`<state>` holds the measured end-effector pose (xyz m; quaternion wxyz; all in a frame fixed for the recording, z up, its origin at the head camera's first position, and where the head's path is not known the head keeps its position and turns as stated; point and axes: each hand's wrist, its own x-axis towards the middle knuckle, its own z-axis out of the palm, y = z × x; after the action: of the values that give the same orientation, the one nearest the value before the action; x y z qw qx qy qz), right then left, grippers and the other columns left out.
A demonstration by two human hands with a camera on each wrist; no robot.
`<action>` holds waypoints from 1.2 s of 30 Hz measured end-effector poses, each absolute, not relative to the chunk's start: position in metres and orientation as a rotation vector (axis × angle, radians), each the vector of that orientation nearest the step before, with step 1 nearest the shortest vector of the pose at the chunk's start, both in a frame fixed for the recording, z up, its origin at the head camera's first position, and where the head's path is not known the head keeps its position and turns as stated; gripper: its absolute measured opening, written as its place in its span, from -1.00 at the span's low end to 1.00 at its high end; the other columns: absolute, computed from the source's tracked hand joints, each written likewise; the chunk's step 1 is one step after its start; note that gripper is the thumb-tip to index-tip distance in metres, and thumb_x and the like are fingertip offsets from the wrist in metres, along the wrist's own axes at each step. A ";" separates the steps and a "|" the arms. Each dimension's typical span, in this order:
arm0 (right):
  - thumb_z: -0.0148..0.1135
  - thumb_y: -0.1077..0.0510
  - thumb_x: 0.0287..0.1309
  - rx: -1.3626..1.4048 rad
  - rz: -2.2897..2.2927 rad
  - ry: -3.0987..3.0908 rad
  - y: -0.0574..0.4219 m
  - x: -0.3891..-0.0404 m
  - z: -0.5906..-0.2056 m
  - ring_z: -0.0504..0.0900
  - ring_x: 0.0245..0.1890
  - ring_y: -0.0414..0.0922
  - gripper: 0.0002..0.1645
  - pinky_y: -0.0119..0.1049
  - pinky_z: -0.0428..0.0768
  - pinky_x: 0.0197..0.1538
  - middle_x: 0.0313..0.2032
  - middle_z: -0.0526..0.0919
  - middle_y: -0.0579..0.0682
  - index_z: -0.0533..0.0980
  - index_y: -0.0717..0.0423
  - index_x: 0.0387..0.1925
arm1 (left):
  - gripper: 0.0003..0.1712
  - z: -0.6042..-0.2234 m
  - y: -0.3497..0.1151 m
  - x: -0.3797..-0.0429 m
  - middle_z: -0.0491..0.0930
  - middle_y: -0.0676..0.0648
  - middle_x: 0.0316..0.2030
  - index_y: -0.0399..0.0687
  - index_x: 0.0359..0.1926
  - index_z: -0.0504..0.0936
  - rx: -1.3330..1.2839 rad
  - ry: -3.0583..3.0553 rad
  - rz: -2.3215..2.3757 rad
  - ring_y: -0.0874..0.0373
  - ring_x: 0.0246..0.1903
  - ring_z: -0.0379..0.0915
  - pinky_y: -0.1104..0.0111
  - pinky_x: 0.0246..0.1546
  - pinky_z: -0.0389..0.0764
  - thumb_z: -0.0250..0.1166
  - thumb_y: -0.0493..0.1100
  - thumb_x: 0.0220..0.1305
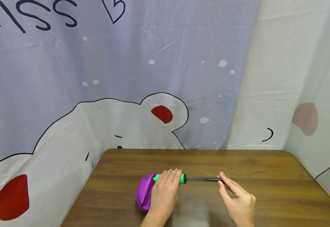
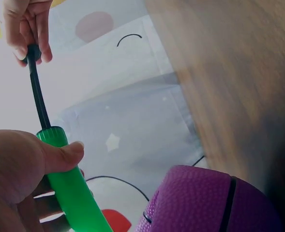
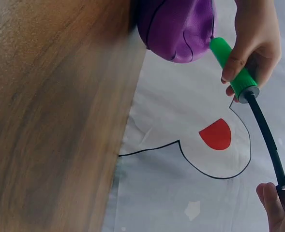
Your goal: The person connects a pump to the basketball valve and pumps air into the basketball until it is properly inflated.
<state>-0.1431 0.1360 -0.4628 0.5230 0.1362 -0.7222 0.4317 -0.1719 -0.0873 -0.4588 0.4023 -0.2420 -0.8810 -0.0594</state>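
A purple ball [image 1: 144, 193] with black seam lines stands on the table at the left hand's side; its surface looks dented in the right wrist view. My left hand [image 1: 165, 194] grips the green barrel of a hand pump [image 2: 70, 188], thumb on one side and fingers round the other. The barrel's far end meets the ball [image 3: 176, 29], though any needle there is hidden. From the barrel a dark plunger rod [image 1: 200, 179] runs out to the right, well extended. Its black end handle is pinched between the thumb and fingers of my right hand [image 1: 237, 200].
Beneath the hands is a brown wood-grain table [image 1: 267, 176] with rounded back corners. A printed curtain [image 1: 199, 78] hangs right behind the table and along its sides, in pale blue and white with red patches.
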 end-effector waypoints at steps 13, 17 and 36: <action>0.46 0.58 -0.23 0.294 1.060 -1.770 0.117 -0.143 -0.477 0.73 -0.27 -0.44 -0.54 -0.71 0.60 -0.13 -0.25 0.79 0.15 0.75 0.27 -0.17 | -0.71 -0.460 -0.071 -0.173 0.68 -0.05 -0.28 -0.12 -0.19 0.66 -0.635 -2.086 -0.111 0.06 -0.23 0.64 0.20 0.05 0.71 0.29 -0.42 0.01; 0.48 0.61 -0.28 0.343 1.078 -1.753 0.103 -0.147 -0.483 0.74 -0.23 -0.39 -0.54 -0.68 0.63 -0.15 -0.25 0.78 0.20 0.73 0.34 -0.21 | -0.71 -0.458 -0.061 -0.172 0.67 -0.02 -0.31 -0.11 -0.21 0.66 -0.636 -2.059 -0.064 0.10 -0.25 0.62 0.23 0.06 0.71 0.01 -0.36 0.24; 0.42 0.56 -0.19 0.372 1.051 -1.787 0.121 -0.157 -0.477 0.74 -0.33 -0.41 -0.59 -0.68 0.63 -0.19 -0.25 0.78 0.20 0.74 0.29 -0.20 | -0.37 -0.459 -0.078 -0.183 0.69 0.02 -0.15 -0.04 -0.03 0.66 -0.669 -2.297 -0.113 0.12 -0.08 0.64 0.26 0.26 0.57 0.56 -0.42 -0.25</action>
<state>-0.1570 0.1212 -0.4772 0.4947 0.1536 -0.7374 0.4335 -0.1826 -0.0781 -0.4594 0.3649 -0.2600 -0.8929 -0.0441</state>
